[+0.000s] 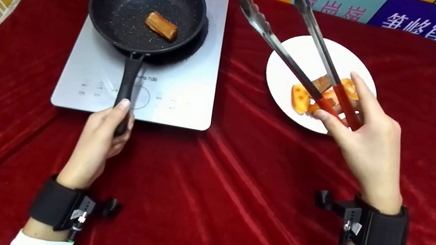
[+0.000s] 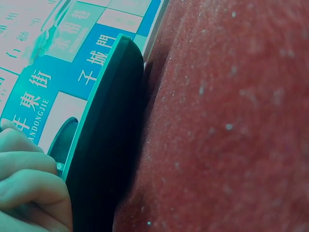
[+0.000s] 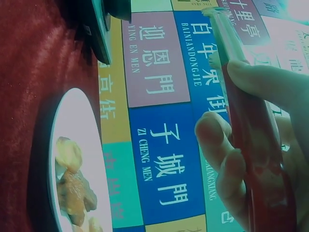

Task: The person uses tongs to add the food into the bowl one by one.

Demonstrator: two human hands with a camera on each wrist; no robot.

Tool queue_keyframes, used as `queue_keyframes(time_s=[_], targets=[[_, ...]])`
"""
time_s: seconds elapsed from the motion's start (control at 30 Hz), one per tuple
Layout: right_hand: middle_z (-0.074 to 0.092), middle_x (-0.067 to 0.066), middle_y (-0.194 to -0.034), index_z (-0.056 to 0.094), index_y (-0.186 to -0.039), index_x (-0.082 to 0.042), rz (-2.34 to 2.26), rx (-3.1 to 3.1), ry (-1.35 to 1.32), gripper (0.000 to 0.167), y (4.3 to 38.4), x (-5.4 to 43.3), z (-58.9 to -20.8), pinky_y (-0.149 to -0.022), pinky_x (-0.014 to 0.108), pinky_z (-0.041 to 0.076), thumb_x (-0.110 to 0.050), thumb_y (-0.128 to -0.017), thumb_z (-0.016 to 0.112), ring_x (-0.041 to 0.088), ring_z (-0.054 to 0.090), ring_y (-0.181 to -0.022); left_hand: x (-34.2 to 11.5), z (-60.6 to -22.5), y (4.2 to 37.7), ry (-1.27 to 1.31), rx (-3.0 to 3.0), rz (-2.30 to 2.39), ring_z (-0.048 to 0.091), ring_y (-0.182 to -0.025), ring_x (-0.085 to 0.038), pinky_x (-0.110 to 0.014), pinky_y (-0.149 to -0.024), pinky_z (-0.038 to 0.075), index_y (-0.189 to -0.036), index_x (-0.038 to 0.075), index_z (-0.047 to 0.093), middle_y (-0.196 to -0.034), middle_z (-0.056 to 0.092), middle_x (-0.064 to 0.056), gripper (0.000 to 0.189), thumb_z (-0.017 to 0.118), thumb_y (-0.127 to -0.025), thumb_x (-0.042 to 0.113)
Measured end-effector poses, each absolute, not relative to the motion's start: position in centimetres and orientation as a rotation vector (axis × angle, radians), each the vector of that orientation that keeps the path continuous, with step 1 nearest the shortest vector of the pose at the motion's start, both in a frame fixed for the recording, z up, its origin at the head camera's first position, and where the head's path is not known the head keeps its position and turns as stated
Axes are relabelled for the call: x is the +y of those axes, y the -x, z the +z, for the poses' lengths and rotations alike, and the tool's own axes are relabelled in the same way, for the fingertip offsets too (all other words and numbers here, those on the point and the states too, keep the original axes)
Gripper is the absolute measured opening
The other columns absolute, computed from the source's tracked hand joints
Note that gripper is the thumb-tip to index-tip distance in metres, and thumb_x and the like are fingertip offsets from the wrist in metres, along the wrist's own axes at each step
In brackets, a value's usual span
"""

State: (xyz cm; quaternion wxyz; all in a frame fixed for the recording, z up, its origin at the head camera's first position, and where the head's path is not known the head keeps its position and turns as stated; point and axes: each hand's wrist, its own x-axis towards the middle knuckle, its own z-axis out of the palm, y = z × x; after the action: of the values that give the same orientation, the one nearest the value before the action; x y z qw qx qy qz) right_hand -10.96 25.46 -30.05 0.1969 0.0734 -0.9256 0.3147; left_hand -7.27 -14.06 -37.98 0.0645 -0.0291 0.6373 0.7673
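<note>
Head only: food (image 1: 161, 26) in pan (image 1: 126, 7)

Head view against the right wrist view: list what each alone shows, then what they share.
Only the head view shows the left hand gripping the frying pan by its handle, and the brown food piece inside.

Only the right wrist view shows the pink panel lettered YING EN MEN and the blue panel lettered ZI CHENG MEN.

Both show the right hand holding red-handled tongs, the white plate bearing food pieces, and the red velvet cloth.
</note>
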Motion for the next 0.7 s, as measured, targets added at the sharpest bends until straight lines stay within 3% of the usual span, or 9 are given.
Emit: queue_keyframes(time_s=[0.23,0.47,0.7], targets=[[0.062,0.004,-0.081,0.049,-0.125,-0.037,0.794,-2.558,-0.244,0.059,10.4,26.0,-30.2,-0.056,0.02,0.031,-0.037,-0.072,0.074,0.01,0.043,-0.061,-14.0,-38.3,7.2,0.077,1.916,2.318,0.021,-0.034,-0.01,-0.031,-0.03,0.01,-0.073,0.001,0.045,-0.046,0.031,0.0,0.042,0.046,-0.092,0.038],[0.063,0.001,-0.088,0.053,-0.123,-0.032,0.735,-2.549,-0.251,0.055,9.6,27.2,-30.7,-0.059,0.02,0.03,-0.033,-0.072,0.074,0.01,0.042,-0.062,-13.8,-38.2,7.3,0.072,1.909,2.315,0.021,-0.034,-0.009,-0.031,-0.03,0.01,-0.073,0.001,0.045,-0.046,0.031,0.001,0.042,0.047,-0.092,0.039],[0.059,-0.002,-0.076,0.055,-0.123,-0.026,0.686,-2.597,-0.281,0.053,9.0,28.2,-31.6,-0.058,0.019,0.03,-0.029,-0.073,0.074,0.005,0.044,-0.062,-14.0,-38.1,7.2,0.067,1.907,2.324,0.022,-0.034,-0.009,-0.031,-0.03,0.01,-0.073,0.001,0.046,-0.046,0.032,0.001,0.042,0.046,-0.092,0.039]])
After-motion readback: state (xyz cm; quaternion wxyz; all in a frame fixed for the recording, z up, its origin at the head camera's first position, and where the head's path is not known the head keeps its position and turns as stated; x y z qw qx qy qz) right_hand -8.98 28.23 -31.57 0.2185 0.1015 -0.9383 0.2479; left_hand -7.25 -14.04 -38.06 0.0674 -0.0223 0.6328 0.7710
